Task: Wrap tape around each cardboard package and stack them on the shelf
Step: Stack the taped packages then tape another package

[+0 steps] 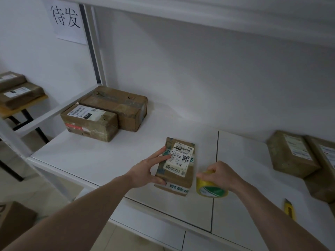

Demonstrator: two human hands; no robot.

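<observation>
A small cardboard package [176,167] with a white shipping label lies near the front edge of the white shelf [101,156]. My left hand [146,171] holds its left side, fingers spread over the top and thumb under the near corner. Just to the right of the package, my right hand [220,173] grips a yellow tape roll [208,189] with a green and white core. Two taped cardboard packages [90,124] [117,107] sit side by side at the back left of the shelf.
Two more cardboard packages [290,153] [324,167] lie on the shelf at the right. A yellow utility knife [289,209] lies near the front right. A side table [23,104] at the left carries stacked packages. A paper sign [66,19] hangs on the wall.
</observation>
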